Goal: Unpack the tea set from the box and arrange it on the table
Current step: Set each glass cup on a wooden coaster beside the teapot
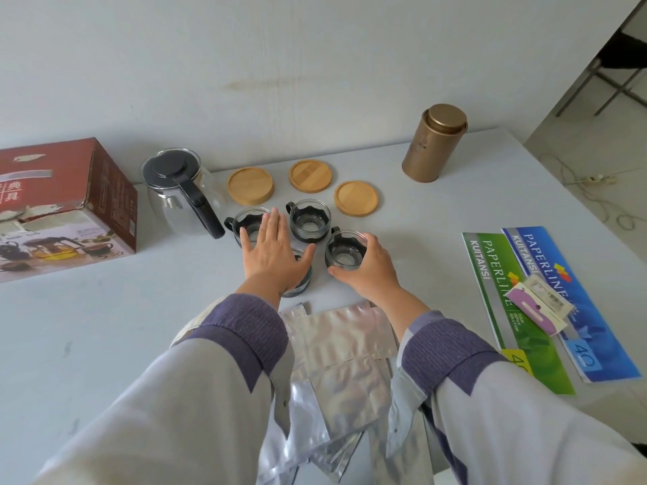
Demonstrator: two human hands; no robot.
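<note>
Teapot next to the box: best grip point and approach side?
Grip the teapot by its black handle, coming from the near side. The handle juts toward the camera and slightly right, clear of the box; the glass body is round and probably slippery.

The place looks like a simple room in a home or a small office. A plain white table [105,344] stands against a bare white wall [245,47]. Two Paperline receipt books [546,302] lie on the table, which suggests paperwork. At the right there is a tiled floor [588,162] with a loose cable [595,183] and metal chair legs [595,89].
</note>
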